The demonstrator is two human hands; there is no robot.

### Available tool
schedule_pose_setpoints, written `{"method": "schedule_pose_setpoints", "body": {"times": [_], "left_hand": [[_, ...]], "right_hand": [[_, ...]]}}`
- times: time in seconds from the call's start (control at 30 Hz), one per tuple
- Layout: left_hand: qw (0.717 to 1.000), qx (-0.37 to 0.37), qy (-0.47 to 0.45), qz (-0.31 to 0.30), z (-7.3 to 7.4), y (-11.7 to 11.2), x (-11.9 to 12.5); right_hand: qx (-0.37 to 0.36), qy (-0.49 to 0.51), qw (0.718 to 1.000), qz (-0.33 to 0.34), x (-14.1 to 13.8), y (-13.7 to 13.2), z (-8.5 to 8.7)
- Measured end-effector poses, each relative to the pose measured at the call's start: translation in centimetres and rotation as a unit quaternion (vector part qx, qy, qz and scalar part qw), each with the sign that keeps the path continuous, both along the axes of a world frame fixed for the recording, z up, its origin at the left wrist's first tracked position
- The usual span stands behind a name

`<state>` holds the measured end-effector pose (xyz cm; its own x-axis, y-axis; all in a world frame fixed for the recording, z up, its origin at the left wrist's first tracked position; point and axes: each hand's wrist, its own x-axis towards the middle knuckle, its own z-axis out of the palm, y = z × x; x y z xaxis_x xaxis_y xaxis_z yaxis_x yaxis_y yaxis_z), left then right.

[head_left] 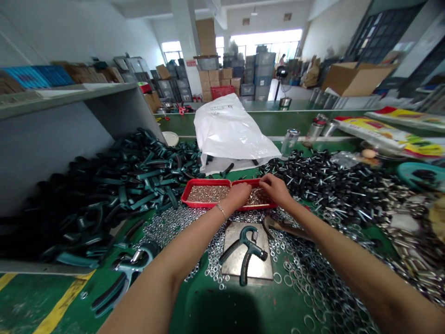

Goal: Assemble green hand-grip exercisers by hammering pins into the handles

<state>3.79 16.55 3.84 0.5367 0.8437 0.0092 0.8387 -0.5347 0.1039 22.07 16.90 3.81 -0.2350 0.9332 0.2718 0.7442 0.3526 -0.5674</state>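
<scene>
My left hand [240,192] reaches over the middle of a pair of red trays [186,200], its fingers curled down at the small metal parts in the right tray. My right hand [274,186] is at that tray's far right edge, thumb and fingers drawn together. What either hand pinches is too small to make out. Closer to me, a teal and black hand gripper [247,246] with a spring lies on a square metal plate [231,269]. A hammer [283,226] rests just beyond the plate's right corner, partly behind my right forearm.
Nuts [167,229] and metal rings [309,273] cover the bench around the plate. Teal handles [149,181] are heaped at left, another hand gripper [130,273] before them. Black knobs with bolts [323,181] are piled at right; a white sack [229,130] lies behind the trays.
</scene>
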Motion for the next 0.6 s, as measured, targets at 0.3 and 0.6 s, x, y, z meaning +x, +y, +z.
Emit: {"method": "schedule_pose_setpoints", "body": {"times": [0.3, 0.6], "left_hand": [[1.000, -0.010, 0.011, -0.004, -0.3, 0.2, 0.8], [0.997, 0.049, -0.038, 0.049, -0.4, -0.8, 0.4]], "right_hand": [[-0.076, 0.064, 0.991, 0.092, 2.4, -9.3, 2.3], [-0.094, -0.055, 0.985, 0.136, -0.2, -11.7, -1.7]]}}
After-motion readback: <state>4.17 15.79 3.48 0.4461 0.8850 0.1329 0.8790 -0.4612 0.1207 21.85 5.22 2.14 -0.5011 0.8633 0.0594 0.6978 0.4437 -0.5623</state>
